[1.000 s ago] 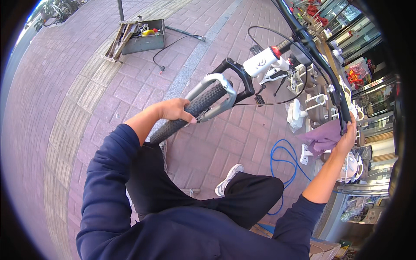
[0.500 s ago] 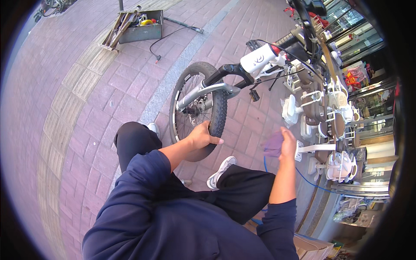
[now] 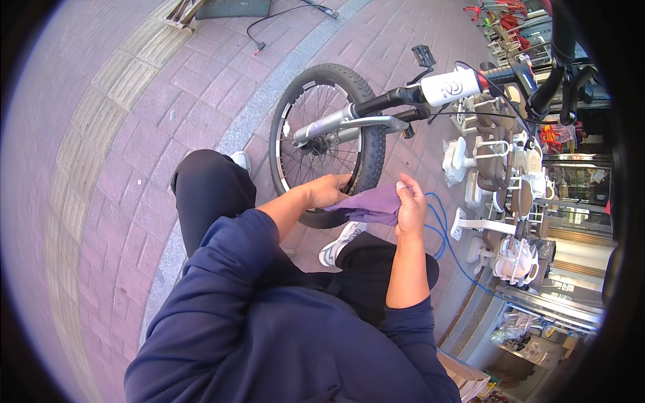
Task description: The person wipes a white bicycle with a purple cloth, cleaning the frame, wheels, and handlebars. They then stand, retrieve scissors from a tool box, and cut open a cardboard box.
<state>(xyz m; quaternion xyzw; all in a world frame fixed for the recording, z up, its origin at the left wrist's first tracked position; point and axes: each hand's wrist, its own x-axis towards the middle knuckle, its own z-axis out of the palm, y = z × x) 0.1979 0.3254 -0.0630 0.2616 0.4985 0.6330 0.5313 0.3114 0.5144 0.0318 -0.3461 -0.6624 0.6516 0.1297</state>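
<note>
Head view — two hands (image 3: 366, 201) (one cloth (image 3: 371, 203))

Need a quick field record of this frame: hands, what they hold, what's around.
left hand: grips one end of the purple cloth, next to the tyre
right hand: holds the other end of the cloth, fingers pinched at its top edge
wheel: black knobby tyre, spoked, in a grey fork
ground: red brick paving
nearby: blue hose on the ground, white rack at right
posture: person crouched, dark trousers, navy sleeves
</note>
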